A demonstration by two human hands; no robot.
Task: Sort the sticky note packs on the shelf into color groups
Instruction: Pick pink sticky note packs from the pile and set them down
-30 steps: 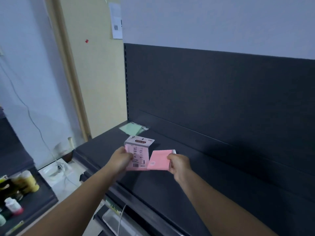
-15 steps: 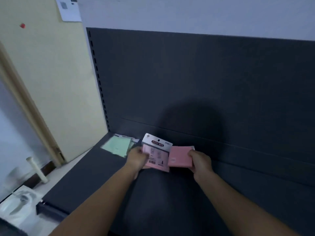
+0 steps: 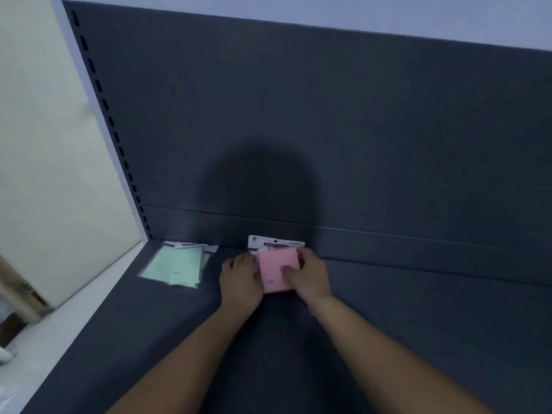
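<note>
Bringing the pink packs (image 3: 276, 270) together, left hand (image 3: 240, 277) and right hand (image 3: 310, 277) had stacked them on the shelf (image 3: 418, 324), fingers (image 3: 302, 254) curled round them, green packs (image 3: 176, 267) leftward of the fingers; pink seemed grouped.

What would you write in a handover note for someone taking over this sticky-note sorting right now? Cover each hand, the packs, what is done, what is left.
Left hand grips the left edge of the pink packs.
Right hand holds their right side, thumb on top.
Pink packs: stacked, one's white header showing behind, at the back of the shelf.
Green packs: piled in the shelf's back left corner, apart from the pink.
Done: both colours grouped. Left: release the pink stack; no other packs in view.
</note>
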